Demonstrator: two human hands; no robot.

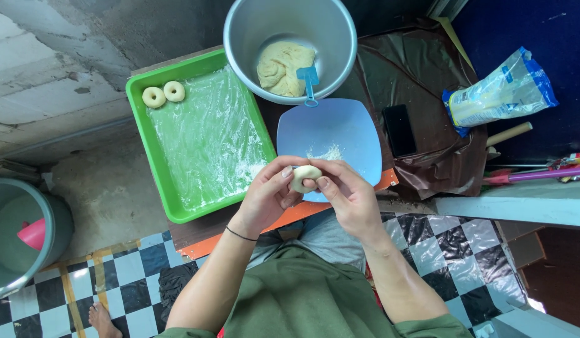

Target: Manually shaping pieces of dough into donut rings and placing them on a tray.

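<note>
A small ball of dough (305, 177) is pinched between the fingertips of the left hand (271, 194) and the right hand (346, 194), held over the near edge of a blue plate (340, 134). Farther left, two dough rings (163, 94) are laid in a green tray (177, 213), and more dough is seen in a metal bowl (330, 28) beyond.
</note>
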